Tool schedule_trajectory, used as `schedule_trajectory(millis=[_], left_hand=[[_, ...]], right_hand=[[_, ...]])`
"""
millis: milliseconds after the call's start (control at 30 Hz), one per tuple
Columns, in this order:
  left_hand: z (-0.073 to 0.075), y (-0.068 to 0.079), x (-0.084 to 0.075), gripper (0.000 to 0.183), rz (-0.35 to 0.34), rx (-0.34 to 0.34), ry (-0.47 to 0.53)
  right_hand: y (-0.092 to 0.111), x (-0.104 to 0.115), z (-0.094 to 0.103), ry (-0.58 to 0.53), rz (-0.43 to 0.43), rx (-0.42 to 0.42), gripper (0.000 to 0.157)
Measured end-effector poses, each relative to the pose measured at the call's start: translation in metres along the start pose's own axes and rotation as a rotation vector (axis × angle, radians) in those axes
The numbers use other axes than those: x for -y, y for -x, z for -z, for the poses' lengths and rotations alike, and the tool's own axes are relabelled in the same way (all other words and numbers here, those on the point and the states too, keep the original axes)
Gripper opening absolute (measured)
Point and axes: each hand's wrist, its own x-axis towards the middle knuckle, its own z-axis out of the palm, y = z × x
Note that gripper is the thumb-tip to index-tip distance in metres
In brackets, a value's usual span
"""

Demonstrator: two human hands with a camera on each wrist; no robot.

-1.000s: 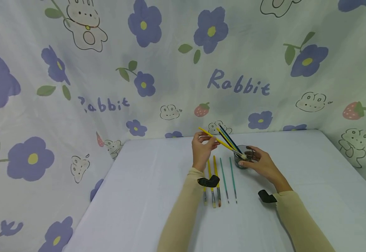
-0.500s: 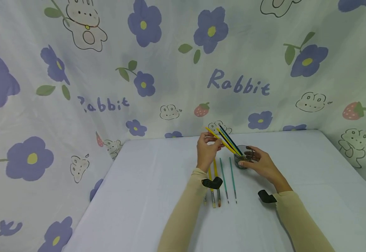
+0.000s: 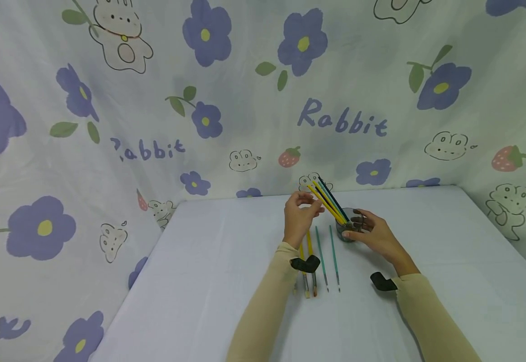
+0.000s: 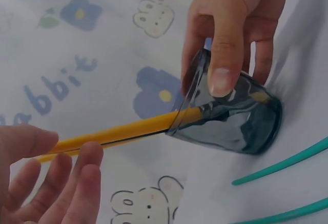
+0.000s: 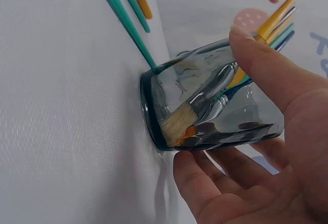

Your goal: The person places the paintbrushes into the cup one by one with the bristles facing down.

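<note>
My right hand (image 3: 377,235) grips a clear grey glass cup (image 5: 205,106), thumb on one side and fingers on the other. The cup tilts in the right wrist view, its base near the white table. Several paintbrushes lean inside, bristles down, with yellow, teal and dark blue handles sticking out toward the upper left. A wide yellow paintbrush (image 4: 133,129) has its pale bristles at the cup's bottom. My left hand (image 3: 297,218) is beside its handle end, with thumb and fingers loosely apart; fingertips appear to touch or nearly touch the handle.
Two teal paintbrushes (image 3: 334,251) lie on the white table (image 3: 208,281), left of the cup and nearer me. Yellow-handled paintbrushes (image 3: 314,276) lie beside them, partly under my left wrist. A patterned cloth (image 3: 254,100) hangs behind the table.
The yellow paintbrush has slid down into the cup and swung over against the other handles. My left hand moved slightly right, and its fingers loosened. My right hand stayed on the cup.
</note>
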Motion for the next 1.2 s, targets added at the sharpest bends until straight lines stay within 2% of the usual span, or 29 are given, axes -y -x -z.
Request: schedule_trajectory(millis=[200,400,667,800,933,1067,1200], left_hand=[[0.019,0.005,-0.002,0.021,-0.054,0.036,-0.04],[0.046,0.01,0.0,0.02,-0.027,0.02,-0.131],[0.075,0.017,0.009,0.027,0.077,0.03,-0.265],[0.083,0.019,0.014,0.027,0.093,0.035,-0.331],[0.087,0.019,0.019,0.026,0.125,0.021,-0.37],[0.088,0.016,0.026,0.027,0.22,0.029,-0.434],[0.085,0.015,0.033,0.032,0.313,0.07,-0.558]], right_hand=[[0.0,0.0,-0.002,0.012,-0.006,0.005,0.099],[0.0,0.0,-0.003,0.013,-0.003,0.012,0.099],[0.002,-0.002,-0.003,0.001,0.025,0.015,0.098],[0.002,-0.002,-0.002,-0.009,0.015,0.023,0.099],[0.002,-0.002,-0.001,-0.017,0.008,0.034,0.101],[0.002,0.0,0.001,-0.017,0.011,0.039,0.101],[0.002,0.002,0.004,-0.01,0.015,0.039,0.101]])
